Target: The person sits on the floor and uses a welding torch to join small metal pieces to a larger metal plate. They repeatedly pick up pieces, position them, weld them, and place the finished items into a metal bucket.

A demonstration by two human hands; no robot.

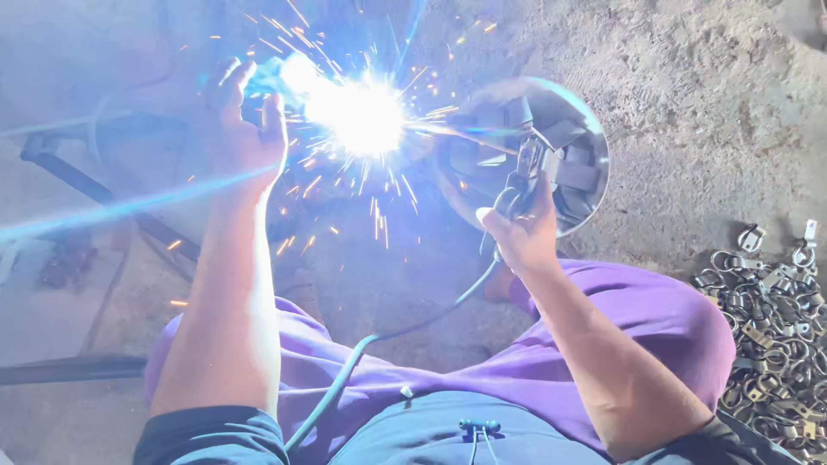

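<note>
The right hand point(521, 232) is closed around the welding electrode holder point(525, 164), whose thin rod point(465, 133) extends left into a bright welding arc point(362, 116) that throws sparks outward, far from the person's purple trousers point(637, 319). The left hand point(245, 129) is raised just left of the arc with fingers curled, apparently pinching a small workpiece hidden by glare; the grip cannot be confirmed. A cable point(388, 331) runs from the holder toward the near edge, a round metal shield point(564, 138) sits behind the right hand, and a pile of small metal rings point(771, 327) lies on the floor point(689, 103) at right.
</note>
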